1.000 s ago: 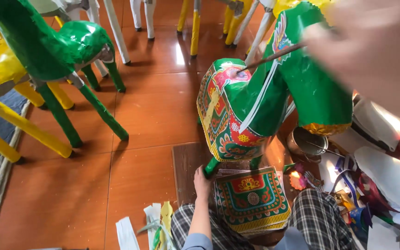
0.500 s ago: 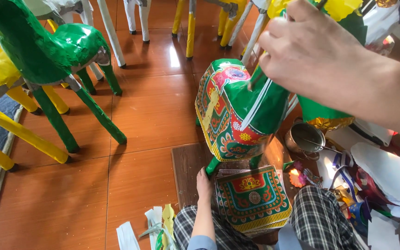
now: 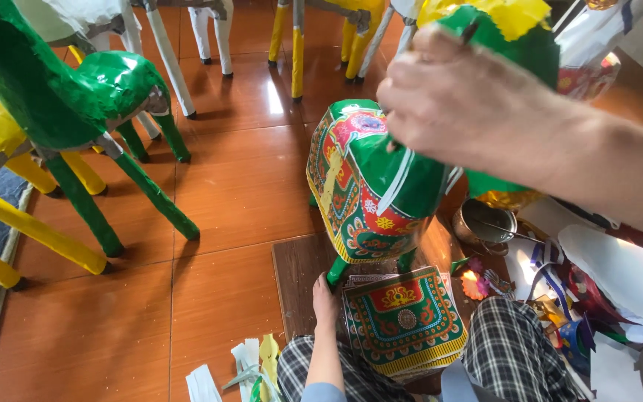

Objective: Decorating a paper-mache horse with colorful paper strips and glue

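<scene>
Hands are working: the right hand is sliding closer, pinching a thin dark stick over the glossy green paper horse figure, while the left hand is gripping its green leg.

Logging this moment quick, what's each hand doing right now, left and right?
Left hand: gripping the green leg of the paper horse.
Right hand: closed around a thin stick over the horse.

Glossy paper horse, polished wood floor
</scene>
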